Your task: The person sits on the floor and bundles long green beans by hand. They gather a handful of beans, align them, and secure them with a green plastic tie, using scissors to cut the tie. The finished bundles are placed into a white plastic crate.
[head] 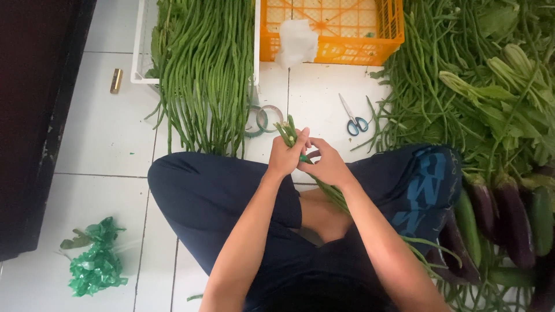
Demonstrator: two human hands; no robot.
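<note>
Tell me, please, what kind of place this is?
Probably a vegetable sorting spot on a tiled floor: heaps of long beans, eggplants, an orange crate and scissors.

A slim bundle of long green beans (288,132) sits at the centre of the frame, gripped between both hands. Its blunt, gathered ends stick up and to the upper left above the fingers, pressed close together. The rest of the bundle (334,195) runs down and to the right, passing under the wrist and across the lap. The pods are thin, smooth and fresh green, lying parallel and tight.
</note>
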